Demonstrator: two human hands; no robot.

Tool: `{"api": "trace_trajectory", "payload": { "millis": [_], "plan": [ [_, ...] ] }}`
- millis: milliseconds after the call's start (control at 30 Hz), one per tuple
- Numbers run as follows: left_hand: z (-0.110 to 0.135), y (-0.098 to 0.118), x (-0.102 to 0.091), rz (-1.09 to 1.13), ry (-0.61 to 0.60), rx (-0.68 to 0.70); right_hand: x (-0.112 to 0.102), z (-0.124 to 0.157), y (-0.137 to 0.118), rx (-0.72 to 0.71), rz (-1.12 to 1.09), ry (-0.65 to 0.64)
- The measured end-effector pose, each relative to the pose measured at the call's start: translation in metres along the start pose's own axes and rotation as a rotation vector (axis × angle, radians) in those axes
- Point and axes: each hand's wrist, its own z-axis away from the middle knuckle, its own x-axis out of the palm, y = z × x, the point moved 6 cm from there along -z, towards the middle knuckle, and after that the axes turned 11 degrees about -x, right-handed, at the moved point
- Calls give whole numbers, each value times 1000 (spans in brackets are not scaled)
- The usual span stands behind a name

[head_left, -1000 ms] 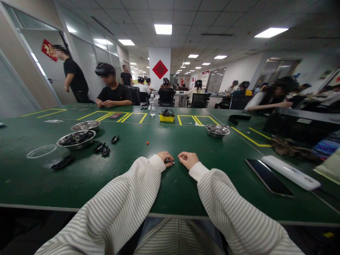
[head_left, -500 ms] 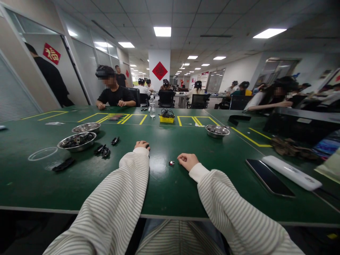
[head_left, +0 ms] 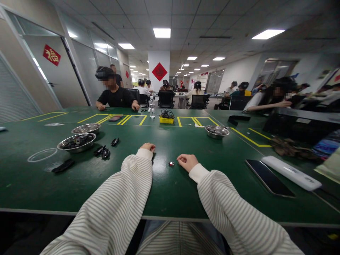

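Observation:
My left hand (head_left: 148,146) is on the green table (head_left: 175,198), its fingers curled; a dark patch shows by its wrist, and what it may hold is hidden. My right hand (head_left: 187,161) rests to the right with fingertips pressed together and nothing visible in them. Just left of those fingertips, apart from them, lies a small red and silver part (head_left: 171,164). Left of my left hand are several black plastic pieces (head_left: 105,153) and a metal bowl (head_left: 77,149) full of dark parts.
A second metal bowl (head_left: 86,128) stands behind the first, another bowl (head_left: 217,132) at right. A plastic bottle (head_left: 152,107) and a yellow tray (head_left: 166,120) with cables stand ahead. At right lie a phone (head_left: 268,177) and a white device (head_left: 291,172). A co-worker (head_left: 114,92) sits opposite.
My left hand has shifted slightly right and turned; the black thing seen at its fingertips is now hidden. My right hand and the red part stay put. The co-worker opposite has stretched out an arm.

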Motion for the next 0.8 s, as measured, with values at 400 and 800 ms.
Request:
{"api": "trace_trajectory", "payload": {
  "millis": [400, 800],
  "plan": [
    [95, 119, 2, 287, -2, 814, -5, -1, 3, 21, -10, 84],
    [83, 107, 4, 290, -57, 684, -9, -1, -5, -26, -21, 80]
  ]
}}
